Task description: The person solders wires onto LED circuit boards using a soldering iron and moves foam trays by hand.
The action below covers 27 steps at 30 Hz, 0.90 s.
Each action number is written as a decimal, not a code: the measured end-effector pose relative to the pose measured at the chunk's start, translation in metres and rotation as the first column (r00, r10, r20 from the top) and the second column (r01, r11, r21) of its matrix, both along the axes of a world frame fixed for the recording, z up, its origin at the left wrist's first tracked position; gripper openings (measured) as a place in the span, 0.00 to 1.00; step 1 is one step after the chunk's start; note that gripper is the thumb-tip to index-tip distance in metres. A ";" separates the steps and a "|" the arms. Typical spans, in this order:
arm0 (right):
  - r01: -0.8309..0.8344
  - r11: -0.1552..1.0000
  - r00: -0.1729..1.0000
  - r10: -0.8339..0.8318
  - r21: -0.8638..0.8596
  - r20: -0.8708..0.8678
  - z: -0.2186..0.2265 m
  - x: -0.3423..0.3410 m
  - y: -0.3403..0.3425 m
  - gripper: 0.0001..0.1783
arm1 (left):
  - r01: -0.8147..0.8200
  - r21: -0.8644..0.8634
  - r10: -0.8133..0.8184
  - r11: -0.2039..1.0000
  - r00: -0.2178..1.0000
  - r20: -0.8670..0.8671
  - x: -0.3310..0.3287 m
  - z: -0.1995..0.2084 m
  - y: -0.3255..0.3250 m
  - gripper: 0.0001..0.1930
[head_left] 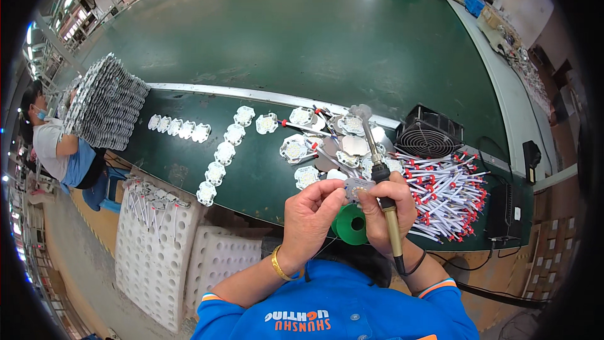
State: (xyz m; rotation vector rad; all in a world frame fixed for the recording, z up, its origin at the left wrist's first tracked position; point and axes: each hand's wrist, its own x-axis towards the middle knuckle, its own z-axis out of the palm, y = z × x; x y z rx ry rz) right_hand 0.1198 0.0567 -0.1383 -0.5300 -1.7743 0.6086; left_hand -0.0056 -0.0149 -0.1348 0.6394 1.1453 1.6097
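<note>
My right hand point(391, 211) is wrapped round a soldering iron point(379, 167), its metal shaft pointing away from me over the heaped boards. The thumb of that hand also rests on a small grey-white LED circuit board point(355, 190). From the other side, my left hand point(311, 217) pinches at the board's edge with thumb and forefinger; whether a fine wire is between them, I cannot tell. Just below the board stands a green spool point(350, 225). Beyond my hands lie white LED boards point(294, 149), loosely piled, some with red-and-white wire pieces across them.
Many white wires with red ends point(440, 195) lie heaped at right, beside a black fan point(430, 132) and a black box point(504, 212). Boards stand in rows point(215, 174) at left, near a tall stack point(107, 104). White foam trays point(151, 239) flank the bench; a co-worker point(53, 138) sits far left.
</note>
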 end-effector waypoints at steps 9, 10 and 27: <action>0.007 0.999 1.000 -0.006 0.034 -0.005 -0.001 0.006 -0.014 0.15 | 0.004 -0.023 -0.005 1.000 0.997 -0.080 0.006 0.003 -0.011 0.08; 0.010 0.999 1.000 -0.009 0.037 -0.027 -0.001 0.005 -0.015 0.15 | 0.012 -0.037 -0.015 0.999 0.996 -0.088 0.006 0.004 -0.012 0.08; -0.096 0.983 0.987 0.074 0.155 0.142 0.004 0.042 -0.011 0.18 | -0.168 0.262 0.292 0.950 0.773 -0.564 0.000 0.008 -0.008 0.03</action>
